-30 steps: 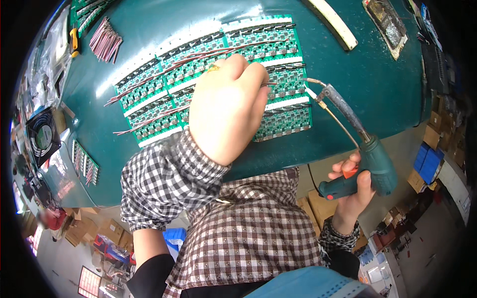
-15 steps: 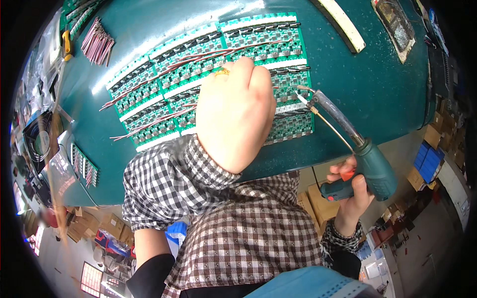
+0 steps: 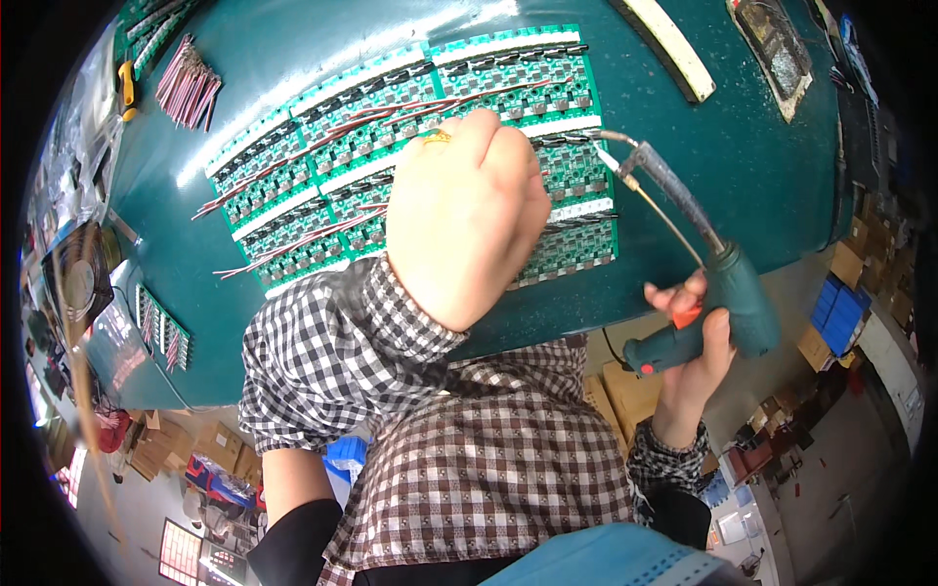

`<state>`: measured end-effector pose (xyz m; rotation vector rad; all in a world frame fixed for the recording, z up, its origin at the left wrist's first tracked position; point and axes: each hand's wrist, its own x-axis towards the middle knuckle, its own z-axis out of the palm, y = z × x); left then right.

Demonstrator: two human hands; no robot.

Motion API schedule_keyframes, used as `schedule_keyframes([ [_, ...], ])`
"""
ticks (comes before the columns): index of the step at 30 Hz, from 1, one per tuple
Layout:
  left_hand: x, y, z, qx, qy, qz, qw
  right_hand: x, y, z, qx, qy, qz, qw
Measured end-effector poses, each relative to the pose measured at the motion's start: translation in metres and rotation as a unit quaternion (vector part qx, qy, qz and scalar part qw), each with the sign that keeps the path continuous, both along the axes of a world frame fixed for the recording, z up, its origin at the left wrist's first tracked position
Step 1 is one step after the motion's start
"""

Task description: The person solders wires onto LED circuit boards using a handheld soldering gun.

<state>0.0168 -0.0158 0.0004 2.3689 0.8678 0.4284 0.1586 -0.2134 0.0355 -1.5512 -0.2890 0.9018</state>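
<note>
Panels of green circuit boards [image 3: 576,176] lie side by side on the teal table, with rows of small parts and white strips. Thin red and black wires [image 3: 391,115] run across them. Over the boards, my left hand [image 3: 469,215] is closed, knuckles up, with a ring on one finger; its fingertips and whatever they pinch are hidden beneath it. My right hand [image 3: 708,342] grips a teal pistol-shaped soldering gun [image 3: 745,298], fingers at its red trigger. The gun's bent tip and thin feed tube meet at the boards' right edge; whether the tip touches a board I cannot tell.
A bundle of pinkish wires [image 3: 189,83] and a yellow-handled screwdriver [image 3: 127,90] lie at the far left. A small board strip [image 3: 163,327] rests near the left edge. Far right are a curved pale strip [image 3: 669,49] and a dirty metal tray [image 3: 772,54].
The soldering gun in my right hand has moved up and slightly right, its tip shifting from over the boards to their right edge. My left hand stays nearly in place.
</note>
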Motion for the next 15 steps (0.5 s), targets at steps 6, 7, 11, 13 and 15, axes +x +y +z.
schedule_keyframes([
  [6,0.001,-0.005,-0.001,0.009,-0.008,0.022,1.0,-0.003,0.008,-0.029,0.135,0.14,-0.001,0.981],
  [7,0.001,-0.005,-0.001,0.009,-0.008,0.023,1.0,-0.003,0.007,-0.032,0.14,0.138,0.011,0.98],
  [11,0.001,-0.004,-0.001,-0.012,-0.019,0.021,1.0,-0.003,0.008,-0.033,0.149,0.137,0.006,0.979],
  [13,0.002,-0.003,-0.002,-0.028,-0.027,0.02,0.999,-0.003,0.007,-0.033,0.139,0.125,0.018,0.982],
  [15,0.002,-0.003,-0.002,-0.014,-0.028,0.014,0.999,-0.005,0.007,-0.027,0.122,0.095,0.008,0.988],
])
